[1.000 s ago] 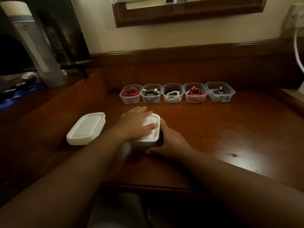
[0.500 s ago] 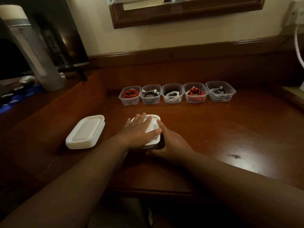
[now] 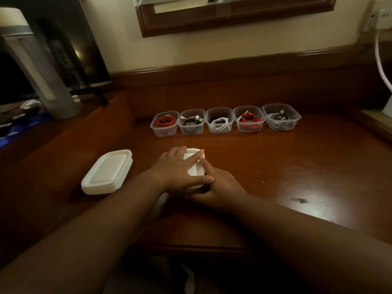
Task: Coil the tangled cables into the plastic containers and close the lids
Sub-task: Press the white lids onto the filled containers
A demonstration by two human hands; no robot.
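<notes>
A small container with a white lid [image 3: 195, 168] sits on the wooden desk [image 3: 275, 166] in front of me. My left hand [image 3: 176, 170] lies flat on the lid, fingers spread and pressing down. My right hand [image 3: 216, 185] holds the container's right side, its index finger stretched up along the lid's edge. A stack of white lids [image 3: 107, 172] lies to the left. Farther back stands a row of several open clear containers [image 3: 224, 122], each with a coiled cable: red, black, white, red-and-white, and black-and-white.
A tall grey cylinder [image 3: 38, 66] stands at the back left beside dark clutter. A mirror frame [image 3: 233, 18] hangs on the wall. A white cord [image 3: 380, 60] drops from a wall socket at the far right. The desk's raised back edge runs behind the containers.
My left hand has slid further over the lid and flattened. My right index finger has risen onto the lid's right edge. The view has shifted slightly.
</notes>
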